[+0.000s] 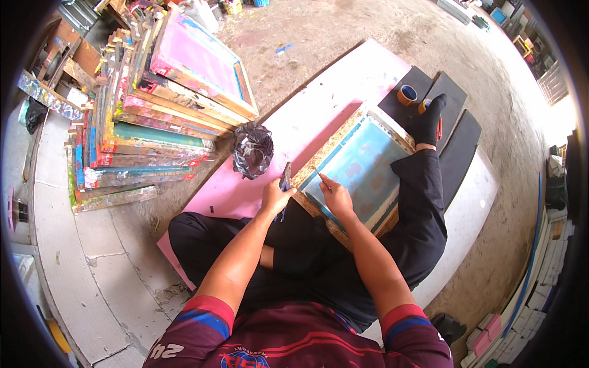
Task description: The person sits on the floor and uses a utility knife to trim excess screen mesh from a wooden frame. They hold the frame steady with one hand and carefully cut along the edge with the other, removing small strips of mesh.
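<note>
A wooden-framed printing screen [368, 162] with blue mesh lies tilted across my lap and legs. My left hand [277, 197] is closed around a pair of pliers [286, 178], their dark jaws pointing up beside the frame's left corner and their blue handles showing below. My right hand [336, 196] is over the screen's near left part. Its fingers are pinched together, with the tips at the blue strip along the frame's inner edge. Whatever lies between those fingertips is too small to make out.
Stacked screen frames [202, 61] stand at the left, near a crumpled black plastic bag [252, 150]. Beneath me is a pink and white board [343, 80]. Tape rolls [407, 95] and dark panels [457, 141] lie by my foot, with a red-handled tool [439, 129] beside it.
</note>
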`<state>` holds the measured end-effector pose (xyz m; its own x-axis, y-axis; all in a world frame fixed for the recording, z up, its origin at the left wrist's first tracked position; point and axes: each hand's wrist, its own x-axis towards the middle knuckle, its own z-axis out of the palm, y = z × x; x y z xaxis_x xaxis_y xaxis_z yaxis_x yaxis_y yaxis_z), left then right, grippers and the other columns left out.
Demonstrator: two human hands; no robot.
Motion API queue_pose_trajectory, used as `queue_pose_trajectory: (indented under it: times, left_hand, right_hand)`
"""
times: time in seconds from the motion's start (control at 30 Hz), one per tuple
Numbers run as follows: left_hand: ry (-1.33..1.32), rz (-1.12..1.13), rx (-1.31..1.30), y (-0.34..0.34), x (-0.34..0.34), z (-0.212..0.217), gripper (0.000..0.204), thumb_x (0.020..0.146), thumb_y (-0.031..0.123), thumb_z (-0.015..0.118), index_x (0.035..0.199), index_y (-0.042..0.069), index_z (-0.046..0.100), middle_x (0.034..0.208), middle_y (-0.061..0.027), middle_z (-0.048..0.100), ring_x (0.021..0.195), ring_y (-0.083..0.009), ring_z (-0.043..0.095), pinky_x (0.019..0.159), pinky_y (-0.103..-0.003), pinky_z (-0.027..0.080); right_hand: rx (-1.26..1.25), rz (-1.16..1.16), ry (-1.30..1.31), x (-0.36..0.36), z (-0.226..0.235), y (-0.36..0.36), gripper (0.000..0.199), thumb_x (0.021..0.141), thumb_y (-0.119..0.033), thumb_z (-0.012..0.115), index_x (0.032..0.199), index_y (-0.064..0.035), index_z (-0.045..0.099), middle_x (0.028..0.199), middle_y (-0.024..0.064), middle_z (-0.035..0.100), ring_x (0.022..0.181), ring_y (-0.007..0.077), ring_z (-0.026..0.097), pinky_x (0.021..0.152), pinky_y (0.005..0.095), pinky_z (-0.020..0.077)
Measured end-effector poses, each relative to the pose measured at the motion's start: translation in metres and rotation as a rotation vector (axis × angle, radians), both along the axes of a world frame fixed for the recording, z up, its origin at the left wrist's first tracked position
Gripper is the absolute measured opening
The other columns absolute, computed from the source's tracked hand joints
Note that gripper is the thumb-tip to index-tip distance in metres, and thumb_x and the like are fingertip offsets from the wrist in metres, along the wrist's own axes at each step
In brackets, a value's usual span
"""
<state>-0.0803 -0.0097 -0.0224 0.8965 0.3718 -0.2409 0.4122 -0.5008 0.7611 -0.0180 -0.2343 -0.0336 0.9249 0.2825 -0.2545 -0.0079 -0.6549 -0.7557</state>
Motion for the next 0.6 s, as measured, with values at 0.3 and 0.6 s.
queue_pose_trajectory:
  times: [0.3, 0.6]
  left_hand:
    - [-0.023, 0.009, -0.009, 0.004, -0.005, -0.006, 0.046, 0.082, 0.024, 0.088, 0.118, -0.001, 0.073, 0.102, -0.0193, 0.078, 0.096, -0.0309, 0.076, 0.086, -0.042, 0.057]
    - [-0.062, 0.036, -0.048, 0.004, -0.009, -0.005, 0.046, 0.081, 0.026, 0.088, 0.113, -0.003, 0.071, 0.102, -0.0255, 0.076, 0.099, -0.0409, 0.074, 0.087, -0.047, 0.056]
  right_hand:
    - [0.619, -0.341, 0.967, 0.018, 0.055, 0.007, 0.044, 0.109, -0.037, 0.059, 0.152, -0.0284, 0.059, 0.063, -0.0029, 0.042, 0.049, 0.009, 0.037, 0.044, 0.0311, 0.0309]
    - [-0.252, -0.018, -0.013, -0.004, 0.079, 0.011, 0.039, 0.104, -0.03, 0.058, 0.142, -0.0289, 0.066, 0.11, 0.0231, 0.075, 0.106, 0.0439, 0.071, 0.093, 0.053, 0.0561]
